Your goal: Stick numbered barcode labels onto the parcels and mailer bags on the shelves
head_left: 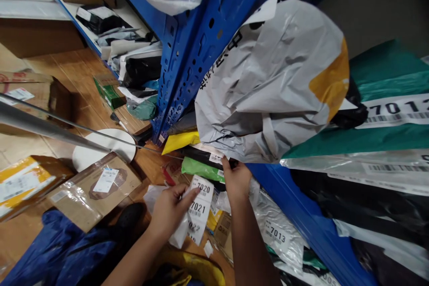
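My left hand (173,209) is closed on a strip of white number labels (197,209), its thumb lying over the edge near the printed 7020. More of the strip hangs crumpled below the fingers. My right hand (237,181) reaches to the shelf edge, thumb against a small white label (215,157) on a dark parcel (197,154); its other fingers are curled and partly hidden. Below that parcel sticks out a bright green parcel (202,169), and above it a yellow one (181,141). A large grey-white plastic parcel (268,85) bulges over my right hand.
Blue perforated shelving (191,40) rises at centre. Teal parcels (382,138) with number labels are stacked at right. A silvery parcel marked 7013 (276,234) lies lower. Cardboard boxes (97,187) and a metal pole (50,125) on a round white base stand at left.
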{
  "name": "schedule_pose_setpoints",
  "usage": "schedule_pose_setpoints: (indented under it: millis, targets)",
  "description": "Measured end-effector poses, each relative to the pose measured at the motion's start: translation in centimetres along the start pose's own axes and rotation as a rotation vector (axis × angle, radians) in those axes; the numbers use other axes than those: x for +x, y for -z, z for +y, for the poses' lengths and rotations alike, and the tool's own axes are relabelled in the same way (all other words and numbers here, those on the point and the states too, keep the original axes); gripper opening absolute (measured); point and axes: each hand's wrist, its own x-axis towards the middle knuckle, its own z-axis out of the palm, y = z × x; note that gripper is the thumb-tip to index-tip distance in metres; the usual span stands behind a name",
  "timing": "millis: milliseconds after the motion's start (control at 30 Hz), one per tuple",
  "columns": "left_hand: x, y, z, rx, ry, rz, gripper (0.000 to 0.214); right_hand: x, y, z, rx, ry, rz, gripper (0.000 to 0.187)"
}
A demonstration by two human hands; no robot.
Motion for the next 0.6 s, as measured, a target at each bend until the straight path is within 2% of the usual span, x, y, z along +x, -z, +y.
schedule_pose_setpoints:
  millis: [100, 233, 300, 400, 500, 600]
  targets:
    - [0.6, 1.8, 0.5, -0.18, -0.039, -0.047, 0.031, -0.8, 0.4, -0.9, -0.155, 0.01, 0.083, 0.033]
    - [3.5, 1.9, 2.5, -0.417, -0.122, -0.068, 0.026, -1.2, 0.7, -1.5, -0.139, 0.141, 0.135, 0.031]
    - [4.9, 1.4, 3.3, -0.556, -0.132, -0.119, 0.025, -1.1, 0.8, -1.5, -0.079, 0.295, 0.063, 0.026]
    - [6.4, 0.5, 4.0, -0.723, -0.053, -0.247, 0.038, -0.8, 1.1, -1.3, 0.012, 0.455, -0.094, 0.03]
    - [7.2, -0.5, 4.0, -0.667, 0.031, -0.285, 0.044, -0.7, 1.4, -1.1, 0.094, 0.425, -0.126, 0.033]
    - [7.8, -1.4, 3.7, -0.627, -0.034, -0.212, 0.04, -0.6, 1.6, -1.3, 0.205, 0.287, -0.111, 0.032]
